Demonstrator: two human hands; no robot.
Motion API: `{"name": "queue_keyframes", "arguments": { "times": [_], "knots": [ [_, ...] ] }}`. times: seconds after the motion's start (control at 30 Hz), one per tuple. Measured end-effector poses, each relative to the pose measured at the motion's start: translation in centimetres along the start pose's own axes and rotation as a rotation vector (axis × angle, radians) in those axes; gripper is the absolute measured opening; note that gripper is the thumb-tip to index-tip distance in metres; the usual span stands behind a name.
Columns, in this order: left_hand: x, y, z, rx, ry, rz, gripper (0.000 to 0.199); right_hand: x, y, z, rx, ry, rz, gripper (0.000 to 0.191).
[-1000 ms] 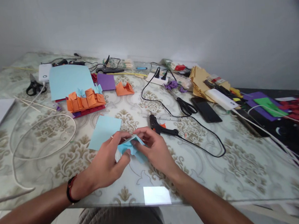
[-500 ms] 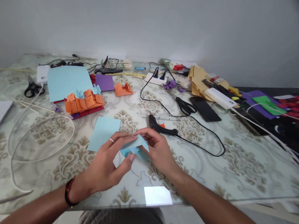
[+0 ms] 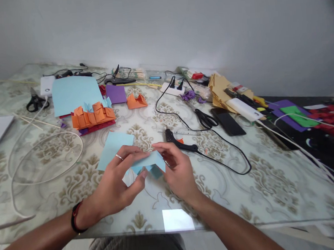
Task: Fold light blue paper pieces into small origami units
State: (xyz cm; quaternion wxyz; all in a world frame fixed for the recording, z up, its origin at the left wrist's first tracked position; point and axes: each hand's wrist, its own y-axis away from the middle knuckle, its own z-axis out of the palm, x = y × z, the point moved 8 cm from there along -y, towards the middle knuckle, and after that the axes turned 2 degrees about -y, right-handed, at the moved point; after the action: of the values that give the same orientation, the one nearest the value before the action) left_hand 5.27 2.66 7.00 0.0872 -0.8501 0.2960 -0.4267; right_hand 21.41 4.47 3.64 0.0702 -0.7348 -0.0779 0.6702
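A light blue piece of folded paper [image 3: 148,161] is held between my two hands, just above the table. My left hand [image 3: 118,181], with a ring on one finger, has its fingers along the top of the paper and its thumb at the lower edge. My right hand [image 3: 179,170] grips the paper's right end, with some fingertips hidden behind it. Behind my left hand a flat light blue sheet [image 3: 115,145] lies on the table. A black glue gun [image 3: 179,141] rests beyond my right hand.
Folded orange paper pieces [image 3: 93,115] stand at the back left, before a large blue sheet [image 3: 77,94]. Black scissors [image 3: 206,118] and a phone [image 3: 228,121] lie to the right. A white cable [image 3: 49,181] loops on the left, and a black cord [image 3: 228,145] curves on the right.
My left hand has shifted slightly left along the folded blue paper, and its thumb has drawn back a little. Both hands keep hold of the paper. The view has tilted slightly.
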Motion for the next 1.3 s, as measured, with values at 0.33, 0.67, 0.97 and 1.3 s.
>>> {"name": "queue_keyframes", "arguments": {
  "times": [0.33,0.67,0.97,1.3],
  "knots": [
    [-0.8,-0.2,0.5,-0.143,0.402,-0.164,0.022,-2.1,-0.8,-0.2,-0.104,0.066,-0.219,0.024],
    [-2.5,-0.3,0.9,-0.075,0.329,-0.261,0.013,-2.9,0.0,0.6,-0.167,0.093,-0.284,0.015],
    [-2.7,-0.4,1.0,-0.067,0.386,-0.243,0.008,-3.4,0.3,0.9,-0.192,0.117,-0.327,0.016],
    [-4.0,0.1,1.7,-0.122,0.475,-0.409,0.013,-3.0,-0.1,1.0,-0.207,0.109,-0.294,0.010]
  ]
}}
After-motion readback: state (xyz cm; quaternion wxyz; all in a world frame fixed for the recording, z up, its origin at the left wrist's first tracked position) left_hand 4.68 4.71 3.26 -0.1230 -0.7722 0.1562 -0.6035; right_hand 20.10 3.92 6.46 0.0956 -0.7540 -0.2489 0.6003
